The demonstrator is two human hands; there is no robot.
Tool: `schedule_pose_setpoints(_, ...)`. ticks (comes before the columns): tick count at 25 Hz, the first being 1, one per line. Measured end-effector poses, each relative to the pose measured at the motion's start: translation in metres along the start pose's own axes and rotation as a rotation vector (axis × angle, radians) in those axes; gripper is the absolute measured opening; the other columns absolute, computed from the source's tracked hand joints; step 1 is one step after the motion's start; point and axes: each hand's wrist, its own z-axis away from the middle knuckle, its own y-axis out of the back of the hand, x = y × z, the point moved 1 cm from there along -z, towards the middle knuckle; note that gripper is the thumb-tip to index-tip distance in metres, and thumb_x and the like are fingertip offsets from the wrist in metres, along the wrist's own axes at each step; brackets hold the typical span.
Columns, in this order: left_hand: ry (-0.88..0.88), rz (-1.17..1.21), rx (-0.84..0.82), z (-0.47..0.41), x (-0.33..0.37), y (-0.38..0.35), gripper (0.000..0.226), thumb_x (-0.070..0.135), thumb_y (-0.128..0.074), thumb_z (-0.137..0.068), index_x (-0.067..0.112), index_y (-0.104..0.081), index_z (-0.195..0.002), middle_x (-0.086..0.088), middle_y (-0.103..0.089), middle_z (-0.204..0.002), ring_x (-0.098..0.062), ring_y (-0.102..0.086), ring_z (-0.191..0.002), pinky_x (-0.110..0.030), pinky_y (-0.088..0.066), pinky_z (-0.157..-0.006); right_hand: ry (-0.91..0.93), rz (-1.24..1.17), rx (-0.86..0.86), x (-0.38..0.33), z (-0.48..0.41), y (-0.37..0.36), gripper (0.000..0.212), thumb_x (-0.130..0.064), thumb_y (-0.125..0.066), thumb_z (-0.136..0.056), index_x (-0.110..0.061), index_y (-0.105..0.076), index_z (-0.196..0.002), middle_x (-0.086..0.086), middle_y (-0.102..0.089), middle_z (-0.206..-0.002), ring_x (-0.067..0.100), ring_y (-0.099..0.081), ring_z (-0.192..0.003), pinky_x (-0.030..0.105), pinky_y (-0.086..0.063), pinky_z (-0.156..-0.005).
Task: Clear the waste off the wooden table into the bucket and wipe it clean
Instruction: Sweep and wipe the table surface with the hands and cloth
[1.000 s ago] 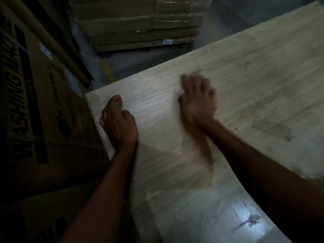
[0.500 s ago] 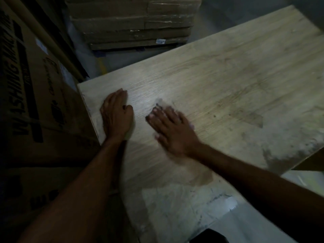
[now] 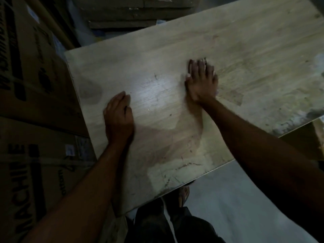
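Observation:
The pale wooden table (image 3: 254, 50) fills the middle of the head view, its top smeared and streaked. My left hand (image 3: 119, 116) rests flat on it near the left edge, fingers together and pointing away from me. Further right, my right hand (image 3: 201, 83) presses flat on the wood with its fingers spread and blurred. A thin pale fringe shows at that hand's edges; I cannot tell whether it is a cloth. A whitish dusty patch (image 3: 298, 118) lies along the table's near right edge. No bucket is in view.
Large cardboard appliance boxes (image 3: 35, 85) stand tight against the table's left side. Stacked flat cartons (image 3: 122, 13) sit beyond the far edge. Below the near edge are the light floor (image 3: 236, 199) and my foot (image 3: 184, 195).
My right hand has swept from beside the left hand out to the right and away from me. The left hand stays flat on the table. The camera has tilted down.

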Motion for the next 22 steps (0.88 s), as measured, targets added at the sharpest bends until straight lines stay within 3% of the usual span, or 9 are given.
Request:
schedule_pose_setpoints(2,-0.012,-0.049,0.003,0.001,0.003,-0.001,0.043,0.008,-0.053,-0.09,0.012,-0.067,-0.131,-0.006,-0.058,-0.144,-0.026,-0.049,-0.134,-0.041,-0.034,-0.113,0.07,-0.051,0.066,-0.018,0.047,-0.021,0.065,-0.048,-0.028,-0.105,-0.028,-0.009,-0.165,0.011,-0.013,-0.172,0.04,-0.012,-0.157,0.057,-0.018,-0.124)
schedule_pose_setpoints(5,-0.037,-0.124,0.007,0.001,0.001,0.001,0.042,0.013,-0.051,-0.093,0.015,-0.065,-0.133,-0.003,-0.056,-0.146,-0.025,-0.047,-0.135,-0.039,-0.033,-0.111,0.651,0.027,-0.013,-0.033,0.147,-0.052,0.066,-0.045,-0.037,-0.103,-0.033,-0.014,-0.164,0.006,-0.02,-0.171,0.038,-0.016,-0.156,0.052,-0.021,-0.121)
schedule_pose_setpoints(6,-0.028,-0.154,-0.013,0.003,0.0,0.0,0.043,0.015,-0.05,-0.094,0.017,-0.063,-0.134,-0.001,-0.055,-0.148,-0.025,-0.046,-0.135,-0.038,-0.032,-0.111,0.668,0.053,0.006,-0.026,0.134,-0.049,0.064,-0.043,-0.036,-0.104,-0.033,-0.016,-0.164,0.005,-0.021,-0.171,0.037,-0.019,-0.156,0.051,-0.022,-0.12)
schedule_pose_setpoints(10,-0.012,-0.242,-0.098,0.002,0.003,-0.001,0.048,0.021,-0.046,-0.094,0.022,-0.056,-0.141,0.001,-0.047,-0.153,-0.027,-0.039,-0.139,-0.04,-0.03,-0.112,0.043,-0.055,0.081,-0.033,0.077,-0.024,0.06,-0.044,-0.029,-0.107,-0.03,-0.019,-0.164,0.007,-0.019,-0.171,0.037,-0.016,-0.156,0.052,-0.018,-0.124)
schedule_pose_setpoints(13,-0.057,-0.264,-0.147,0.008,0.003,0.004,0.05,0.02,-0.044,-0.096,0.021,-0.053,-0.145,-0.003,-0.044,-0.156,-0.029,-0.038,-0.143,-0.042,-0.03,-0.115,0.548,0.008,0.037,-0.057,0.183,-0.062,0.062,-0.046,-0.035,-0.105,-0.031,-0.022,-0.163,0.007,-0.025,-0.17,0.036,-0.019,-0.156,0.05,-0.019,-0.123)
schedule_pose_setpoints(15,-0.096,-0.262,-0.165,0.034,0.008,0.003,0.049,0.023,-0.04,-0.102,0.019,-0.047,-0.15,-0.006,-0.038,-0.161,-0.031,-0.031,-0.149,-0.044,-0.026,-0.12,0.606,0.067,0.036,-0.025,0.171,-0.052,0.062,-0.046,-0.03,-0.105,-0.032,-0.018,-0.164,0.007,-0.025,-0.169,0.038,-0.02,-0.156,0.052,-0.023,-0.122)
schedule_pose_setpoints(19,-0.134,-0.339,-0.16,0.075,0.014,-0.001,0.047,0.028,-0.036,-0.107,0.021,-0.042,-0.153,-0.005,-0.033,-0.164,-0.031,-0.024,-0.153,-0.046,-0.024,-0.121,-0.066,-0.082,0.042,-0.01,0.131,-0.025,0.061,-0.045,-0.024,-0.107,-0.026,-0.013,-0.165,0.011,-0.015,-0.172,0.039,-0.011,-0.157,0.054,-0.021,-0.123)
schedule_pose_setpoints(20,-0.133,-0.324,-0.157,0.07,0.014,0.0,0.047,0.026,-0.036,-0.106,0.02,-0.045,-0.151,-0.006,-0.035,-0.162,-0.032,-0.026,-0.152,-0.047,-0.025,-0.12,-0.001,-0.092,0.062,-0.026,0.165,-0.038,0.061,-0.043,-0.029,-0.107,-0.027,-0.016,-0.165,0.012,-0.018,-0.171,0.04,-0.013,-0.157,0.054,-0.023,-0.122)
schedule_pose_setpoints(22,-0.097,-0.303,-0.159,0.063,0.015,0.002,0.047,0.022,-0.037,-0.103,0.019,-0.049,-0.148,-0.006,-0.04,-0.16,-0.033,-0.03,-0.15,-0.047,-0.027,-0.119,0.495,-0.022,0.001,-0.049,0.265,-0.07,0.06,-0.039,-0.036,-0.107,-0.028,-0.021,-0.164,0.011,-0.022,-0.17,0.039,-0.016,-0.157,0.053,-0.026,-0.12)
